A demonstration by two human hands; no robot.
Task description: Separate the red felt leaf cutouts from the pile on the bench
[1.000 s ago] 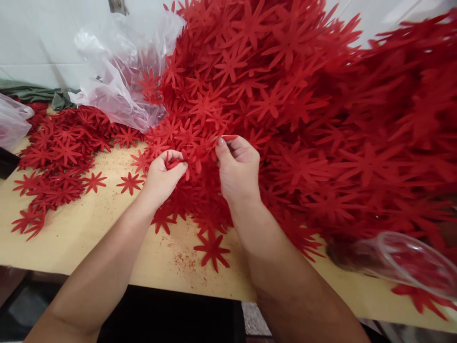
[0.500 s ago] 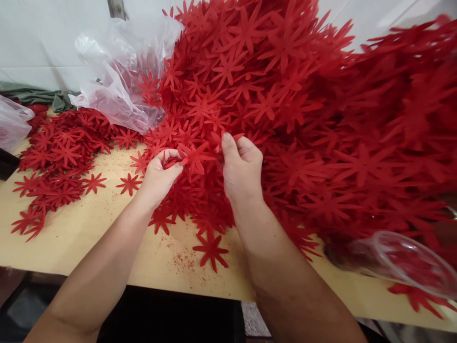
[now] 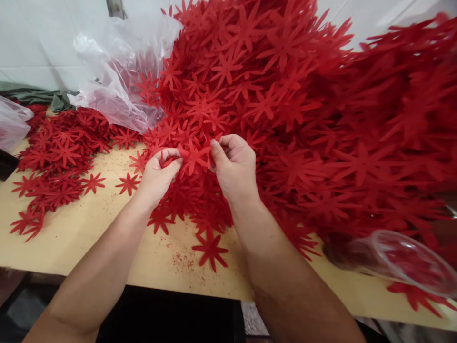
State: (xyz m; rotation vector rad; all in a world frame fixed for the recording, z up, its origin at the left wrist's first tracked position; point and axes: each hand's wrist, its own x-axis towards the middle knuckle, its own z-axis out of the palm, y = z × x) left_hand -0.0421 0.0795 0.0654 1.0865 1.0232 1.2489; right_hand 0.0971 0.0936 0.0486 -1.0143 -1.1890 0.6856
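A red flower-shaped cutout (image 3: 194, 158) with long narrow petals is stretched between my two hands, over the heap. My left hand (image 3: 160, 172) is closed, thumb and forefinger pinching a petal on its left side. Some more red material shows inside the curl of those fingers. On the opposite side my right hand (image 3: 235, 166) pinches at the right petals between thumb and fingers. Behind and around both hands rises a big pile of the same red cutouts (image 3: 264, 105). One loose red cutout (image 3: 210, 250) lies on the table below.
A smaller pile of red cutouts (image 3: 60, 157) lies on the left of the table (image 3: 96, 228). A crumpled clear plastic bag (image 3: 117, 81) leans at the back. At the right, a clear plastic container (image 3: 410, 262) lies on its side. A white tiled wall (image 3: 39, 38) stands behind.
My right hand has come left and slightly down to the cutout's right side, closing the gap between the hands. My left hand has stayed nearly still, keeping its pinch.
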